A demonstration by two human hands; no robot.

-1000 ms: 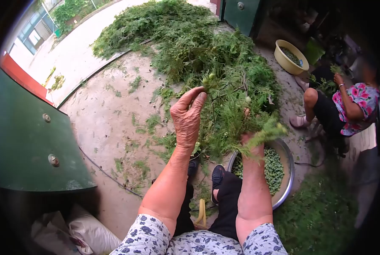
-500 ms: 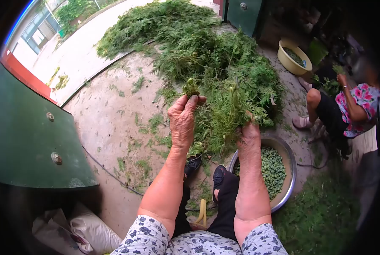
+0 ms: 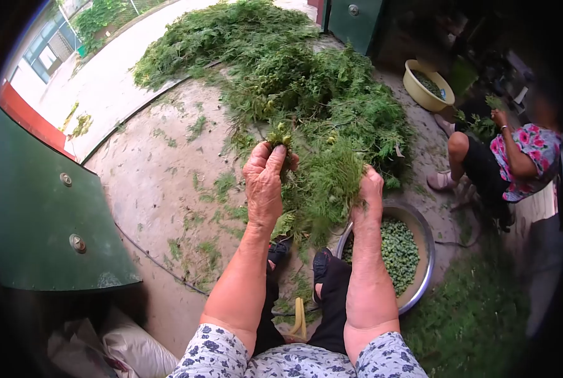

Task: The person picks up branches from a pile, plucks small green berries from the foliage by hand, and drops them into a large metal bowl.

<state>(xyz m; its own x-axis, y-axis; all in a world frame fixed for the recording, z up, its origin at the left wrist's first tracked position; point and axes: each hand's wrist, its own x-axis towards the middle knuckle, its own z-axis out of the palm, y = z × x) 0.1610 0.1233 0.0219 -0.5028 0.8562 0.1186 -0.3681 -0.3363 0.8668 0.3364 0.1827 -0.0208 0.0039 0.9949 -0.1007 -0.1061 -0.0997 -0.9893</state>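
My left hand (image 3: 264,183) pinches a small green sprig with round pale-green cones (image 3: 281,135) between thumb and fingers. To its right, my right hand (image 3: 368,194) is closed around a leafy green branch (image 3: 332,183) whose feathery foliage hangs between my two hands. Below my right hand and forearm stands a metal basin (image 3: 427,277) holding many small green cones (image 3: 398,251). A large heap of cut green branches (image 3: 307,75) lies on the ground just beyond both hands.
A seated person (image 3: 522,151) at the right holds a sprig, near a yellow tub (image 3: 414,88). Green metal doors (image 3: 42,208) stand at left and top. White sacks (image 3: 133,343) lie at lower left. Loose greenery (image 3: 470,315) covers the lower right; a cable (image 3: 149,255) crosses the floor.
The branch in my right hand has swung lower and leans toward my left hand. The whole view has shifted slightly, and the sprig in my left hand now shows more of its cones.
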